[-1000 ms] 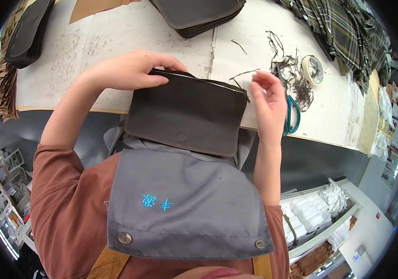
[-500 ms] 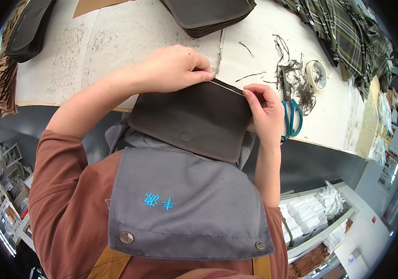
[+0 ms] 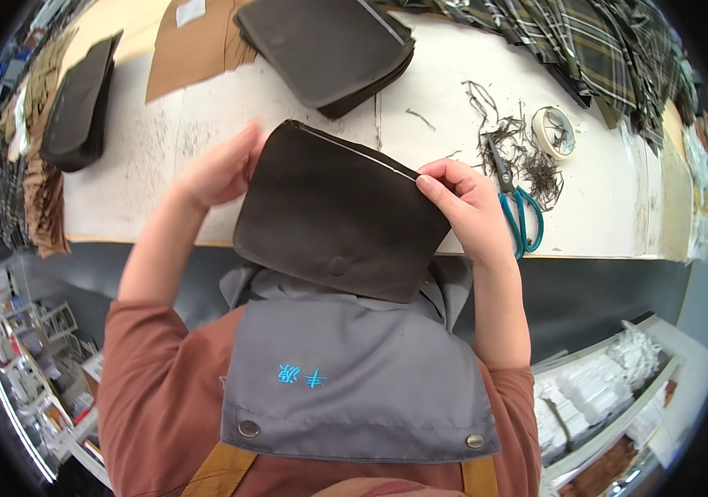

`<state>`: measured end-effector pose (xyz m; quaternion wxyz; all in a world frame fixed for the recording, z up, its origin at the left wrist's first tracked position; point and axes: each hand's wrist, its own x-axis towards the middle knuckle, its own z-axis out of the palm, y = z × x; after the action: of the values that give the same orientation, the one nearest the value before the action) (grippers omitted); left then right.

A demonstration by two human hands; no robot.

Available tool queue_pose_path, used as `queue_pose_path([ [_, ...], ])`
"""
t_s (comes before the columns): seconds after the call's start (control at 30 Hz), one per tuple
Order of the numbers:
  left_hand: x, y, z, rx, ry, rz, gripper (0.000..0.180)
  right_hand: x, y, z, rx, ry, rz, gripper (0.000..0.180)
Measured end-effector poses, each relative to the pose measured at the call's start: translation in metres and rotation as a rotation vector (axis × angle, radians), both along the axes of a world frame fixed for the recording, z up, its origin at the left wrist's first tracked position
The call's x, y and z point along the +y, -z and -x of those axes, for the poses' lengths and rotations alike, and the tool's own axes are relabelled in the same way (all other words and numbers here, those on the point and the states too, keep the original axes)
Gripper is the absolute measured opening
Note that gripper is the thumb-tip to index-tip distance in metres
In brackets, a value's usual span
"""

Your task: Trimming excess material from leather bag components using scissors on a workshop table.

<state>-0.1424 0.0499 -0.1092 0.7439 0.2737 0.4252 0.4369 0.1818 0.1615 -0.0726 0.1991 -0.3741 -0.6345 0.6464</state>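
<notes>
Head view: both hands [image 3: 221, 170] [image 3: 470, 211] hold a closed dark pouch [image 3: 341, 211]

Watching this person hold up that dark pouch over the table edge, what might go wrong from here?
The dark brown pouch is held only at its two top corners, by the left hand and right hand, so it could slip and drop off the table edge. The scissors lie just beside the right hand, which might knock them. Loose thread scraps nearby could catch in the pouch's zipper.
</notes>
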Motion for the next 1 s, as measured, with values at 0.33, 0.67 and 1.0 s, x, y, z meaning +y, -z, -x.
queue_pose_path([
  [0.33,-0.052,-0.038,-0.103,-0.21,-0.156,-0.52,0.109,-0.005,-0.027,0.0,0.247,0.113,0.233,0.015],
  [0.67,-0.053,-0.077,-0.121,-0.413,-0.303,0.054,0.044,0.01,-0.051,-0.016,0.331,0.015,0.359,0.023],
  [1.0,-0.034,-0.093,-0.131,-0.356,-0.401,0.089,0.043,0.018,-0.048,-0.019,0.138,-0.005,0.132,0.011],
])
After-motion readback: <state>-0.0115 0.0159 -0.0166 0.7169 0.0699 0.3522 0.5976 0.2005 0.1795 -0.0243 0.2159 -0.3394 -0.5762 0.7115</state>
